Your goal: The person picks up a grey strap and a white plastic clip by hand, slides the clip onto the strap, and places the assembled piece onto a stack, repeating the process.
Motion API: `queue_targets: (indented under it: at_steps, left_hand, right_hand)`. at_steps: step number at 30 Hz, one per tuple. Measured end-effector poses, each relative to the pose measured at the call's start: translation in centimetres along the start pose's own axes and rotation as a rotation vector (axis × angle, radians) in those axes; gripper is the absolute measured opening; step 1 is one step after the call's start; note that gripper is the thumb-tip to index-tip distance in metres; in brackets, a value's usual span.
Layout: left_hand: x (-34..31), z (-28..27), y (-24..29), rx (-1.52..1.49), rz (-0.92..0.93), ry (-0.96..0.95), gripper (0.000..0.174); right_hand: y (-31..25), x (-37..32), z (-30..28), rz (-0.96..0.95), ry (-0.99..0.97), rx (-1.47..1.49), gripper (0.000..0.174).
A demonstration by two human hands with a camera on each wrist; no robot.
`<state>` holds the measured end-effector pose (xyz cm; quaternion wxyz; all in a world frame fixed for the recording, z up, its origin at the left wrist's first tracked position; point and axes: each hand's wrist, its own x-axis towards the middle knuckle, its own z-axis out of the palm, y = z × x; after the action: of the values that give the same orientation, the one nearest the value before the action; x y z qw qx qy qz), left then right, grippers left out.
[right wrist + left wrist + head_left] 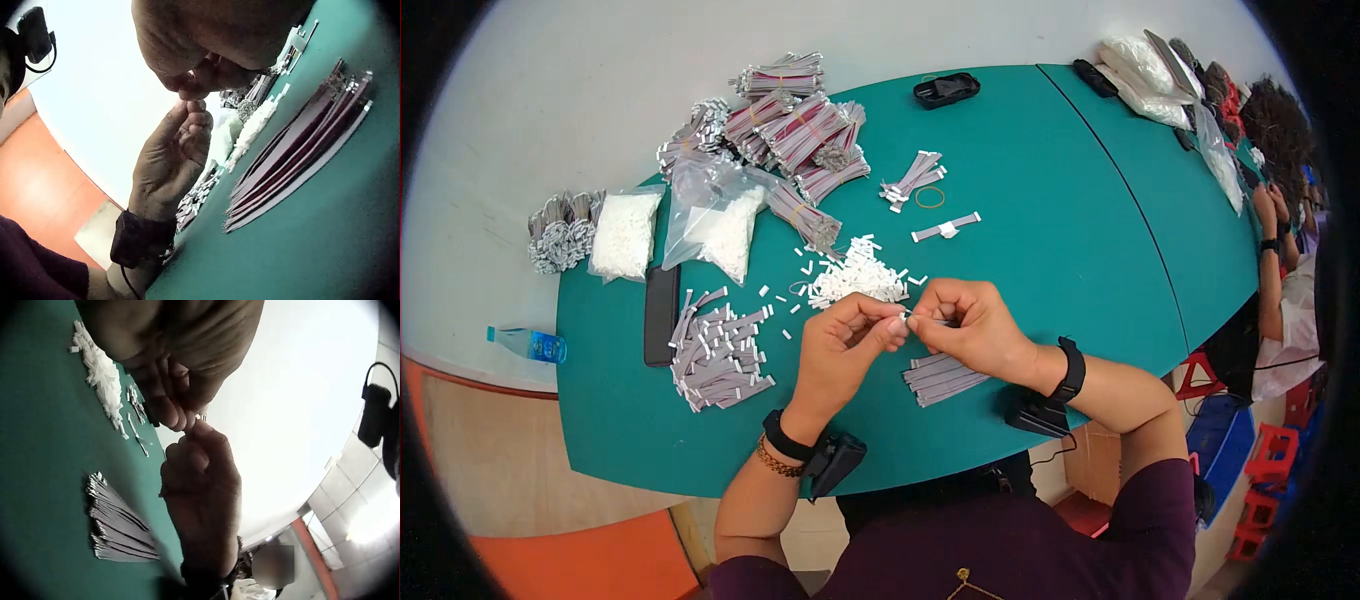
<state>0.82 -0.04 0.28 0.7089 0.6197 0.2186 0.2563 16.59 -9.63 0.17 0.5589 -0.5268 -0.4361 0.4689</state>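
Observation:
Fingertip to fingertip, the left hand (847, 345) and right hand (969, 325) meet above the table in the head view. Between them is a small white piece (904, 316), pinched by the left thumb and finger. The right hand pinches a grey strip, mostly hidden by its fingers. Just below the right hand lies a row of flat grey cables (940, 379). Behind the hands spreads a pile of small white connectors (858, 275). In the left wrist view the fingertips of both hands touch, hiding what they hold.
On the green table (1040, 240) lie grey cables with white ends (718, 352), a black case (662, 315), bags of white pieces (626, 232), bundled cables (802, 130), a rubber band (930, 198) and a black tray (946, 90). Another person sits at the right.

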Motion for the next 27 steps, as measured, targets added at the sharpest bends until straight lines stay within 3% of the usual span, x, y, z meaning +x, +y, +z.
queue_targets:
  at_steps: [7, 27]
  left_hand:
    - [0.14, -0.63, 0.49, -0.021, -0.041, -0.071, 0.016]
    - [-0.11, -0.65, 0.41, 0.037, 0.02, -0.05, 0.016]
  right_hand:
    - [-0.32, 0.06, -0.08, 0.008, -0.014, 0.029, 0.013]
    - [-0.66, -0.11, 0.03, 0.057, -0.073, 0.177, 0.013]
